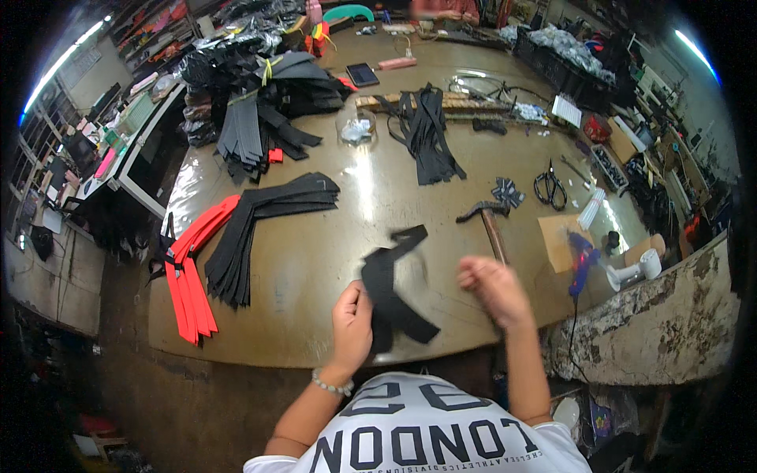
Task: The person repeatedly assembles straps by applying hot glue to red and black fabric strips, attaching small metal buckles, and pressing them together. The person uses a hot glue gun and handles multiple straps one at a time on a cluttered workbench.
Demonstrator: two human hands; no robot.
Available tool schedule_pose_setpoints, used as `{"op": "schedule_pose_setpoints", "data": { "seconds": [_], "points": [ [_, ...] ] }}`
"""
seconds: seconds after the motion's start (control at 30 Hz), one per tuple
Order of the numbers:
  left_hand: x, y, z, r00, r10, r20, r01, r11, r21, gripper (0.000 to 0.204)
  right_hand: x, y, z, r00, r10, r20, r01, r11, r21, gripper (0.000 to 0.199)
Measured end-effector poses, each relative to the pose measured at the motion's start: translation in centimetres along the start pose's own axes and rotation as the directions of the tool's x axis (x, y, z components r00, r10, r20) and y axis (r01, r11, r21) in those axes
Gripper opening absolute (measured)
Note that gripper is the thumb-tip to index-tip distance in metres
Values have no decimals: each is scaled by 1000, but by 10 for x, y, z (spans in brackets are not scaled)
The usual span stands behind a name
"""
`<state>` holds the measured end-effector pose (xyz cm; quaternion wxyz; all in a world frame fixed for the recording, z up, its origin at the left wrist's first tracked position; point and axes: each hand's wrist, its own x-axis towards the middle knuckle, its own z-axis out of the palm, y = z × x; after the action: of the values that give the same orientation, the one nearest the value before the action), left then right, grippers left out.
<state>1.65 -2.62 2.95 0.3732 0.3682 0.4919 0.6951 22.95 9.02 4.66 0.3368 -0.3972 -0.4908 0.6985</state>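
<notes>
Near the table's front edge, my left hand [352, 322] is closed on a black fabric strip [382, 277]. Its bent ends stick out above and below my fingers, partly blurred. Off to the right, my right hand [498, 288] has its fingers curled in and a little smeared by motion. Whether anything small is between those fingers I cannot make out. Just beyond it lies a hammer [494, 235] with a wooden handle. A fanned stack of bent black strips [240, 244] lies left of my hands, beside bright orange strips [189, 284].
Black scissors [550, 188], small dark pieces [507, 193] and a blue glue gun [583, 264] lie to the right. Farther back are long black straps [426, 138], a clear round container [356, 130], a dark tablet [363, 75] and heaped black strips [292, 79]. A person [445, 9] is across the table.
</notes>
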Motion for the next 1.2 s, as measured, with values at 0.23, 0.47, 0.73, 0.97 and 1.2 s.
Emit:
{"op": "schedule_pose_setpoints", "data": {
  "seconds": [0.23, 0.47, 0.73, 0.97, 1.2],
  "points": [
    [-13, -1, 25, 970, 136, 203, -238, 705, 668, 20, 28, 19, 61, 960, -66, 274, 107, 985, -139, 20],
    [7, 30, 5, 972, 85, 218, -221, 636, 739, 17, 34, 9, 30, 875, 47, 481, 151, 918, -365, 24],
    [12, 2, 4, 972, 16, 236, -191, 641, 743, 16, 53, 12, 43, 873, -47, 486, 3, 996, 90, 35],
    [15, -24, 3, 988, 111, 104, -148, 539, 829, 19, 28, 22, 42, 894, -176, 412, 360, 828, -429, 48],
    [16, -31, 1, 989, 57, 134, -141, 609, 781, 13, 39, 59, 68, 803, -469, 367, 543, 323, -775, 37]
  ]
}}
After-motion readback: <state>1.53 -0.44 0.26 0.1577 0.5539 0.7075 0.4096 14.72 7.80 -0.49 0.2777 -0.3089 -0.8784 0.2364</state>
